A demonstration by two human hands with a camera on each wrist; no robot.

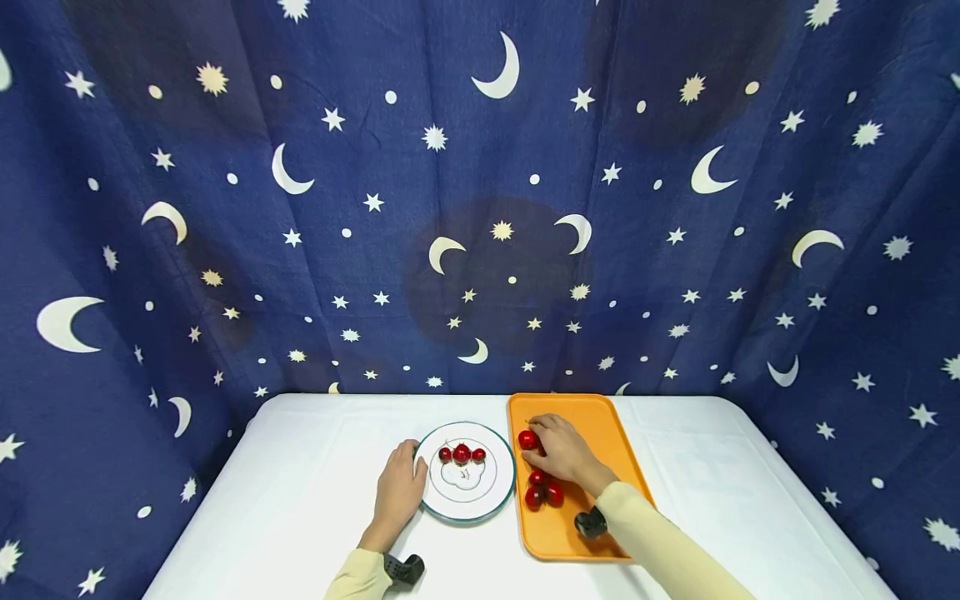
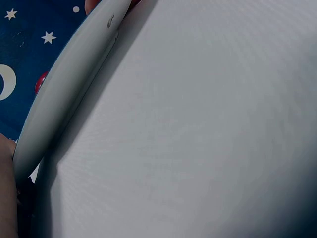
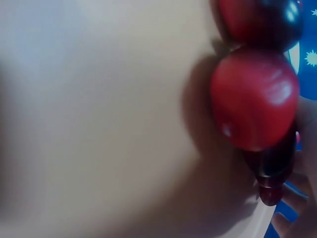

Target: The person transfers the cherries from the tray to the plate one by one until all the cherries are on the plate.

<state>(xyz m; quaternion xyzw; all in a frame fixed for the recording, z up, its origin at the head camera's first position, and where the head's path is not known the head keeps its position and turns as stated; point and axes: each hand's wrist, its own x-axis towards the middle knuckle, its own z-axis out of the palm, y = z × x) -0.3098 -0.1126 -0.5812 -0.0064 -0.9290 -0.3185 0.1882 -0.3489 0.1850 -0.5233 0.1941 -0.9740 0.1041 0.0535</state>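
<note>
A white plate (image 1: 463, 504) with a dark teal rim carries three red cherries (image 1: 462, 453) in a row. My left hand (image 1: 399, 485) holds the plate's left rim; in the left wrist view, fingers show on both sides of the plate's edge (image 2: 74, 79). My right hand (image 1: 564, 450) reaches over the orange tray (image 1: 626, 467), thumb and fingers apart around a red cherry (image 1: 527, 439). Whether they touch it is hard to see. Close to the wrist lie several more cherries (image 1: 553, 493); one cherry (image 3: 255, 99) looms large in the right wrist view.
Plate and tray stand side by side on a white-covered table (image 1: 300, 492). Behind and around it hangs a dark blue curtain (image 1: 480, 167) with moons and stars. A black wrist camera (image 1: 405, 569) sits on the left wrist, another black camera (image 1: 591, 523) on the right.
</note>
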